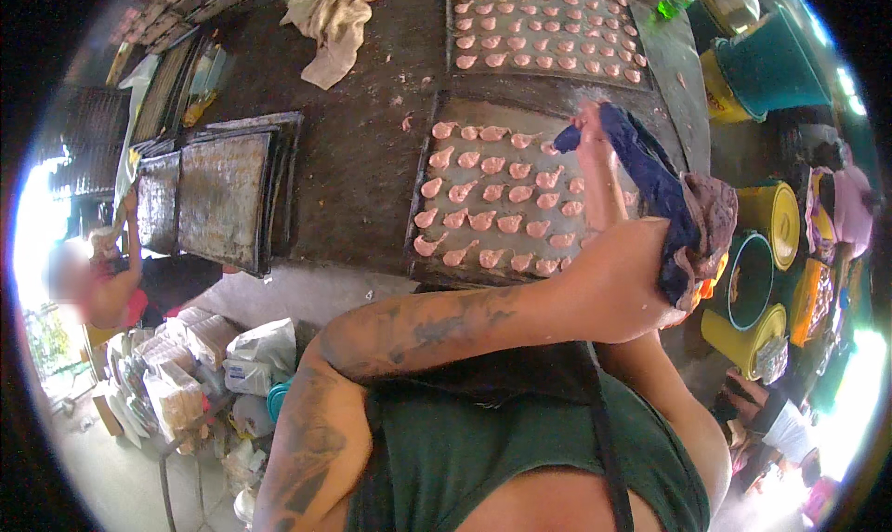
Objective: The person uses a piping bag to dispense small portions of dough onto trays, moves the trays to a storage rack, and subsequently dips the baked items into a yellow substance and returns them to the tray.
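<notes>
My tattooed left forearm crosses to the right, where my left hand (641, 276) is closed on a bundle of dark blue and brown cloth (678, 225); its fingers are partly hidden. Beyond it my right hand (590, 128), fingers pinkish and closed, grips the narrow end of the blue cloth over the near metal tray (424, 239). Rows of small pink, tailed dollops (494, 168) cover this tray. A second tray (641, 84) with similar dollops lies just behind it, and a crumpled beige cloth (330, 30) lies to its left on the dark table (353, 179).
Stacked dark trays (223, 188) stand at left, where another person (121, 286) reaches up. Packaged bundles (186, 355) lie lower left. Yellow buckets (776, 221), a teal tub (771, 58) and a green bottle (674, 2) are at right. Someone's legs (780, 420) show lower right.
</notes>
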### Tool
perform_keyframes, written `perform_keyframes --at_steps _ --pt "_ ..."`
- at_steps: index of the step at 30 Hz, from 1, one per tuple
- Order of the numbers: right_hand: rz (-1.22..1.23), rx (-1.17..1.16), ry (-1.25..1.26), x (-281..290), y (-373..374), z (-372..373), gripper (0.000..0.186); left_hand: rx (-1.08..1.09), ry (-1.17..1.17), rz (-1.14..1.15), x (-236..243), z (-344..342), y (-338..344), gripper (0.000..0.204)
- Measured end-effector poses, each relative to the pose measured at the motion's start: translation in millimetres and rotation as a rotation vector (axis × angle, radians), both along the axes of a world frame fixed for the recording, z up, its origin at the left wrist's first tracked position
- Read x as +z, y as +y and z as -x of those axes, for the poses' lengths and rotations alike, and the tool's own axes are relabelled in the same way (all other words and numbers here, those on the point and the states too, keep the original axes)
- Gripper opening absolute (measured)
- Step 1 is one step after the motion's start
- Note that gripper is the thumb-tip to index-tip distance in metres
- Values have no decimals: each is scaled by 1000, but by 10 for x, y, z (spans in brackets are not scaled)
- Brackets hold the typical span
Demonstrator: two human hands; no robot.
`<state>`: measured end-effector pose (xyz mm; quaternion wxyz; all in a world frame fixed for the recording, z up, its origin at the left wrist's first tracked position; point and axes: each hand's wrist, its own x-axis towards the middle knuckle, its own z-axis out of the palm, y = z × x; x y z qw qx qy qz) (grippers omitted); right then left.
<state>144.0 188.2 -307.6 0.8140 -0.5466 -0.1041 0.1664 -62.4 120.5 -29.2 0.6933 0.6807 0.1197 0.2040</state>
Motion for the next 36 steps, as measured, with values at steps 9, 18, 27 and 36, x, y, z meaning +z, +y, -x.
perform_keyframes --at_steps 9,18,27,36 --pt "42 -154 33 -168 -860 -425 26 -71 46 -34 29 -301 -311 28" --pt "54 -232 20 -182 -1249 -713 26 -131 15 5 -152 -564 -625 25" --pt "90 -335 -40 8 -1508 -845 27 -165 21 34 -105 -582 -725 24" --pt "177 -453 -390 657 -1070 -760 28 -259 -134 129 135 -446 -551 36"
